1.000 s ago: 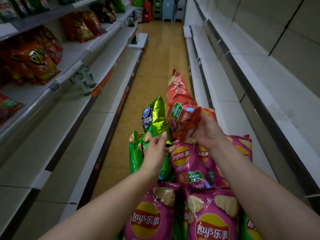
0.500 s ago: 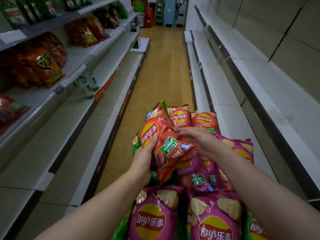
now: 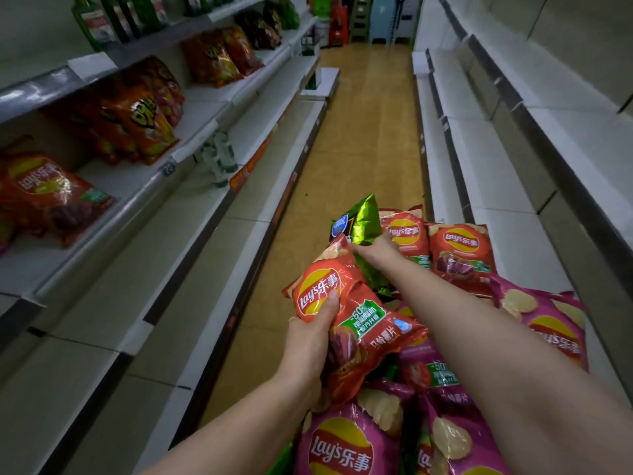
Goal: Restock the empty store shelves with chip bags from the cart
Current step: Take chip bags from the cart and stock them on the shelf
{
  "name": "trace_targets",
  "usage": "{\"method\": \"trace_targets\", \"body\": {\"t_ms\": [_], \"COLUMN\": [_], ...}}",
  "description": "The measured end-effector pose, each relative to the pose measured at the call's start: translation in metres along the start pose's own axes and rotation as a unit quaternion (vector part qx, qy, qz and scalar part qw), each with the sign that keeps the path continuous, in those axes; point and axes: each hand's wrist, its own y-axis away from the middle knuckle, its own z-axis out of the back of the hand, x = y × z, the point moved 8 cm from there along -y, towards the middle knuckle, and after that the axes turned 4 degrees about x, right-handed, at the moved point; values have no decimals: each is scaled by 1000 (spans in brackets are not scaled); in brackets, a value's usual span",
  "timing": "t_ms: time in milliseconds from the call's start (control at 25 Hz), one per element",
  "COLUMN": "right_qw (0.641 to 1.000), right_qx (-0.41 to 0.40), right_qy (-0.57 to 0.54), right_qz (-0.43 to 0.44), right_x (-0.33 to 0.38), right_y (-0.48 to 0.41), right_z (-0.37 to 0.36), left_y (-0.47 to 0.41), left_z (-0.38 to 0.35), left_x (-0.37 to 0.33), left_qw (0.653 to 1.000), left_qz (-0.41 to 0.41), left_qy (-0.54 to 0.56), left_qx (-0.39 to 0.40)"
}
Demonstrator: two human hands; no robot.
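My left hand [image 3: 310, 341] grips a red Lay's chip bag [image 3: 356, 313] from its left side, thumb on the logo, just above the cart's pile. My right hand [image 3: 375, 250] reaches forward over the pile and takes hold of a shiny green chip bag [image 3: 364, 222] at its lower edge. Two more red Lay's bags [image 3: 459, 255] lie at the far end of the cart. Purple Lay's bags [image 3: 346, 443] fill the near part. The cart's frame is hidden under the bags.
Left shelves [image 3: 191, 214] hold orange snack bags [image 3: 137, 118], a red Lay's bag [image 3: 51, 197], green bottles [image 3: 113, 18] on top and small clear bottles [image 3: 219, 156]. The white right shelves [image 3: 496, 173] are bare. The yellow aisle floor [image 3: 363, 132] runs ahead.
The red bag passed from my right hand into my left hand and came down toward me. My right hand let go of it and reached forward to the green bag.
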Motion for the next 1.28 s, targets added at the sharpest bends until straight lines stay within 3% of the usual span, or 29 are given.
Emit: {"method": "trace_targets", "body": {"t_ms": [160,280,520,840,1040,1200,1280], "right_qw": [998,999,985,894,865,851,846], "right_qx": [-32,-44,-124,-265,-269,-219,-191], "right_qy": [22,16,-111,-333,-380,-431,-457], "right_qz": [-39,-14,42,140,186,207,197], "right_x": [-9,-15,-24,-61,-86,-96,-102], "right_y": [-9,-12,13,94,140,169,185], "right_z": [0,3,42,155,188,196,193], "left_y": [-5,-7,-4,-16,-39,-39,-29], "left_z": [0,-2,-15,-50,-68,-74,-70], "left_x": [3,8,10,21,41,47,39], "left_qw": [1000,1000,1000,999,995,992,988], "left_qz": [1,10,10,-30,-7,18,3], "left_qy": [-4,-2,-18,-43,-104,-119,-155], "left_qx": [-7,-13,-6,-14,-3,26,-7]}}
